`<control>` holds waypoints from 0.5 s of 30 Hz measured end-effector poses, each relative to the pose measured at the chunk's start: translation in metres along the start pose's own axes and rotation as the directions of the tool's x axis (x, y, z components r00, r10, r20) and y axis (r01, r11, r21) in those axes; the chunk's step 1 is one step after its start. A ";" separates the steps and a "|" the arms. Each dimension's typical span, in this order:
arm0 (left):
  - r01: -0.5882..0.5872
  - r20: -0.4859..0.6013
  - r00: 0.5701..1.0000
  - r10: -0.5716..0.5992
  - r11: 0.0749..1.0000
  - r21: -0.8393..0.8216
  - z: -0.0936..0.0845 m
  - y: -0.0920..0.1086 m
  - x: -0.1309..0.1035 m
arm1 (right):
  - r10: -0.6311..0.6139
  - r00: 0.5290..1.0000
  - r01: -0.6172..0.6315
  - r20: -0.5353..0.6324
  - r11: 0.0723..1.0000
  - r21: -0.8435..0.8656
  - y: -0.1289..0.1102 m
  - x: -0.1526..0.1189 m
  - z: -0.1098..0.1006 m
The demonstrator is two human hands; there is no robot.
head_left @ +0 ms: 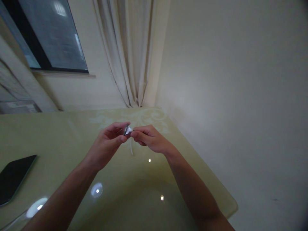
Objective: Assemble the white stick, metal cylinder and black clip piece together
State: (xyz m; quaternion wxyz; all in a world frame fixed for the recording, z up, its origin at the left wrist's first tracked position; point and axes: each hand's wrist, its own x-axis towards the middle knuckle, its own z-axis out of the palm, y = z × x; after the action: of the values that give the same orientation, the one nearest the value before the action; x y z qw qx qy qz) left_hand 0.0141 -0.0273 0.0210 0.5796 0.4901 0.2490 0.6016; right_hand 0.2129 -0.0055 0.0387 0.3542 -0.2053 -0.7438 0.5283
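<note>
Above the far part of the table, both my hands meet at a small shiny silver object with a dark edge; its kind is too small to make out. My left hand holds its left side between thumb and fingertips. From the right, my right hand pinches its other end, with the fingers curled in. Fingertips cover part of the object. A thin pale strip shows just below the hands; whether it hangs from the object or lies on the table I cannot tell.
The glossy pale green table reflects several lights. A dark flat tablet-like thing lies at the left, near a thin cable-like line. The wall borders the table's right edge; a curtain hangs behind its far edge.
</note>
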 end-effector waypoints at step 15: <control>-0.025 -0.038 0.999 0.034 0.977 0.213 -0.007 0.001 -0.002 | -0.044 0.998 0.038 -0.048 0.991 -0.126 0.004 0.000 -0.004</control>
State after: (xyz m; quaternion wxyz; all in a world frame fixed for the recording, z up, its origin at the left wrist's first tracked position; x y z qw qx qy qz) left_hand 0.0075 -0.0274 0.0189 0.5096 0.5401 0.3167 0.5902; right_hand 0.2153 -0.0017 0.0358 0.3703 -0.2250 -0.7702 0.4680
